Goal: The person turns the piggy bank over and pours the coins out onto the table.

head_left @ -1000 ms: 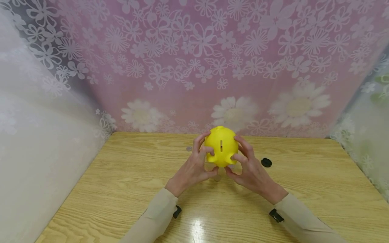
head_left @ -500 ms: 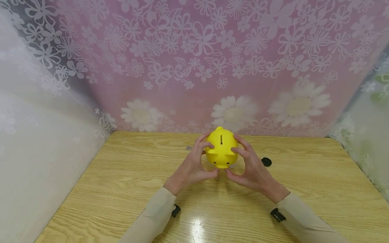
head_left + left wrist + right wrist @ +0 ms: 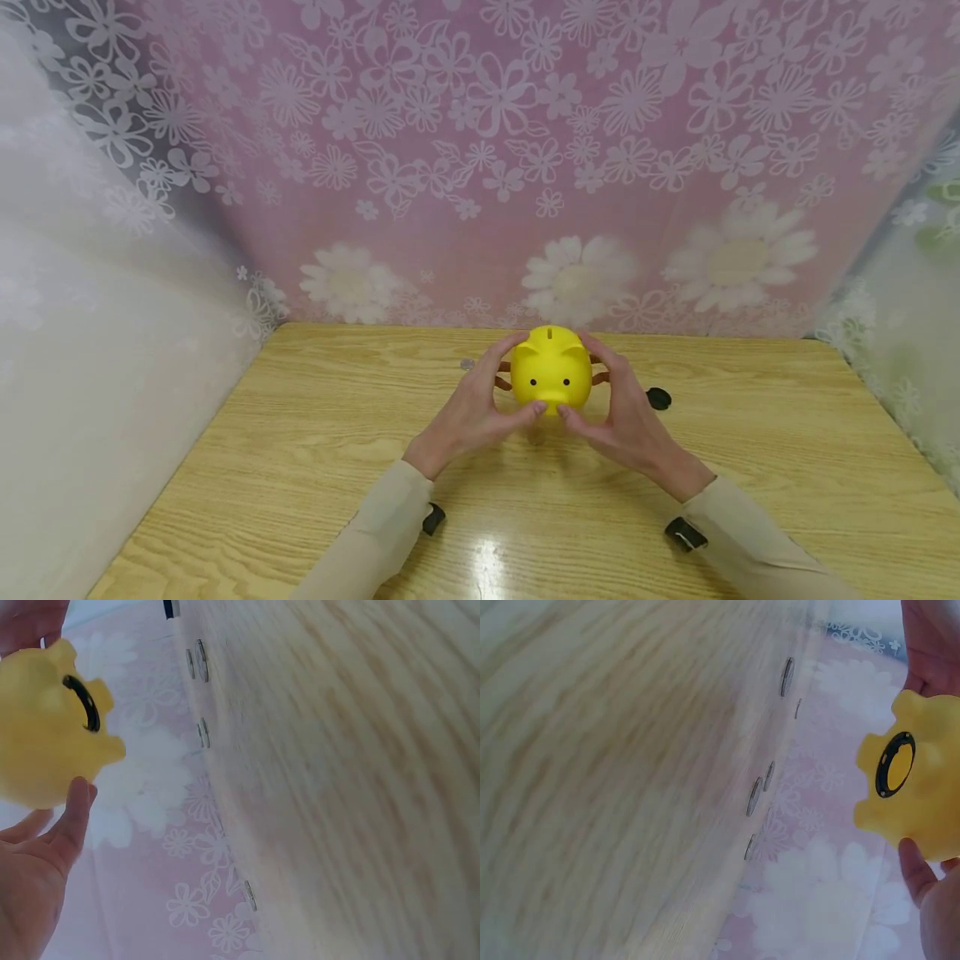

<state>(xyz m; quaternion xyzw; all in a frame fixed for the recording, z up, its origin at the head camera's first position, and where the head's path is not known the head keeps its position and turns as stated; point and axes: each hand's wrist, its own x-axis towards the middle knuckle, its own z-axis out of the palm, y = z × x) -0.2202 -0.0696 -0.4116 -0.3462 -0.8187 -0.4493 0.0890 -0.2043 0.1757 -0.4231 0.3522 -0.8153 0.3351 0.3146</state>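
Note:
A yellow piggy bank (image 3: pixel 551 367) is held between both hands, its two dark eyes and snout facing the head camera and its coin slot at the top back. My left hand (image 3: pixel 476 404) grips its left side, thumb near the snout. On the other side my right hand (image 3: pixel 626 412) grips it the same way, fingers wrapped behind. Both wrist views show the bank raised off the tabletop. Its underside has a round opening with a black ring (image 3: pixel 882 778), uncovered, between stubby feet.
A black round plug (image 3: pixel 659 398) lies on the wooden table (image 3: pixel 300 467), right of the hands. Several coins lie flat on the table, including one coin (image 3: pixel 467 364) left of the bank and another coin (image 3: pixel 754 796) below it. A flowered curtain (image 3: pixel 480 167) hangs behind.
The piggy bank has tipped back, so its slot has moved away and its face has come up into view. My forefingers have shifted from near its ears to its upper sides.

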